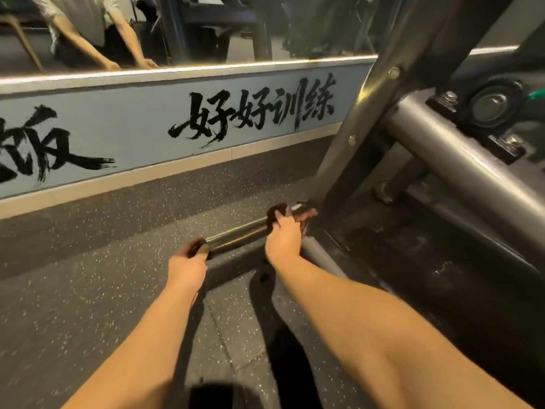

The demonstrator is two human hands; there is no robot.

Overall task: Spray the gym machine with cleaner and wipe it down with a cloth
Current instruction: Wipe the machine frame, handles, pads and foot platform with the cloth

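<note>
A pale blue wall band carries black brush lettering. Directly above it run a lit strip and a mirror. Below it sits a beige skirting, then dark speckled flooring.

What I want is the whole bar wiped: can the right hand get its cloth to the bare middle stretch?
Probably yes. The right hand grips the cloth round the chrome bar near the frame, and the shiny stretch between it and the left hand lies bare, nothing across it.
</note>
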